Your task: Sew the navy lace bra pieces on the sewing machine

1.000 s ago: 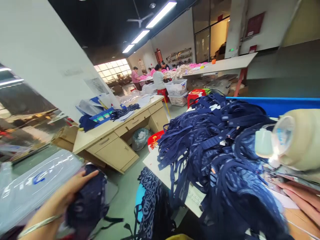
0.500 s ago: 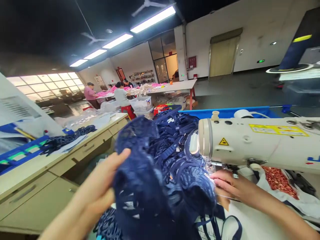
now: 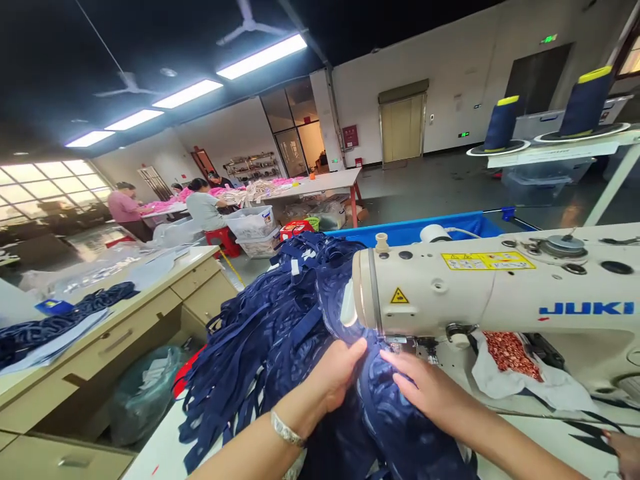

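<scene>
A cream Juki sewing machine [image 3: 490,293] stands on the white table in front of me. Navy lace fabric [image 3: 400,427] lies under its needle end. My left hand [image 3: 337,373], a silver bangle on its wrist, grips this fabric just left of the needle. My right hand [image 3: 425,390] presses flat on the same fabric just below the presser foot, fingers pointing left. A big heap of navy lace pieces and straps [image 3: 265,333] spreads left of the machine and hangs over the table edge.
A beige desk with drawers [image 3: 115,347] stands at left, carrying navy fabric and papers. A blue bin [image 3: 430,230] sits behind the machine. Two thread cones [image 3: 585,103] stand on a rack at upper right. Other people work at a far table [image 3: 310,183].
My view swung right from the desk side to the sewing machine. My left hand carried the navy lace piece up from low left to the needle, where both hands now rest on it.
</scene>
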A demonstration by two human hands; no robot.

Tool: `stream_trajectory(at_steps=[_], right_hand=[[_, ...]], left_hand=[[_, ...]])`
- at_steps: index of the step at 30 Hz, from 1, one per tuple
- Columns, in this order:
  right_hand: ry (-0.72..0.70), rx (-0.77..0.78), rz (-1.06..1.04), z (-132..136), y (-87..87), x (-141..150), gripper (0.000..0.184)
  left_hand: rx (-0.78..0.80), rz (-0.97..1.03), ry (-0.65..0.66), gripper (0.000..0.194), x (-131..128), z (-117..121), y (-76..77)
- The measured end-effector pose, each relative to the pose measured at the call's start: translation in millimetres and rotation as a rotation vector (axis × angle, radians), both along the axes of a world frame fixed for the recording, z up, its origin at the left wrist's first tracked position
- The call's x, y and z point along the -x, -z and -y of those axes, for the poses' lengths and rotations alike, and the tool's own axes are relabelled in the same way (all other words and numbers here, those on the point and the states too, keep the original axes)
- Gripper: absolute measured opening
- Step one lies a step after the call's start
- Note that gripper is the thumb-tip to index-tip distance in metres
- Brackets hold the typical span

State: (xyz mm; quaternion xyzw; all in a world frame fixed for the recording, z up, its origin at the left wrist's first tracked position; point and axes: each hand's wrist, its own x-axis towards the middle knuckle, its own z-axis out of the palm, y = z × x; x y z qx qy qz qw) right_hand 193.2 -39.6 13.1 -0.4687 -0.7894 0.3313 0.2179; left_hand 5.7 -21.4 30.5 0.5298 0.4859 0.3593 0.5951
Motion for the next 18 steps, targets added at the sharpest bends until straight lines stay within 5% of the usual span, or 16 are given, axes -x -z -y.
stream_trajectory(at_steps=[3, 7, 13, 18], right_hand=[[-0.087, 0.018, 0.024, 4.6, -5.3, 3.8, 0.049], [-0.060, 0.029, 0.096, 8.9, -6.2, 4.8, 0.049], [-0.063, 0.000, 0.068, 9.1, 1.4, 4.1, 0.045], [-0.077, -0.011, -0.007, 8.4, -0.1, 5.5, 0.042]], left_hand=[[-0.294, -0.254, -0.015, 0.035, 4.1, -14.7, -6.3], [-0.486, -0.507, 0.222, 0.034, 11.4, -34.8, -9.3], [-0.241, -0.564, 0.425, 0.046, 26.6, -43.4, -15.2], [-0.489, -0.615, 0.389, 0.036, 30.5, -43.5, -22.3]])
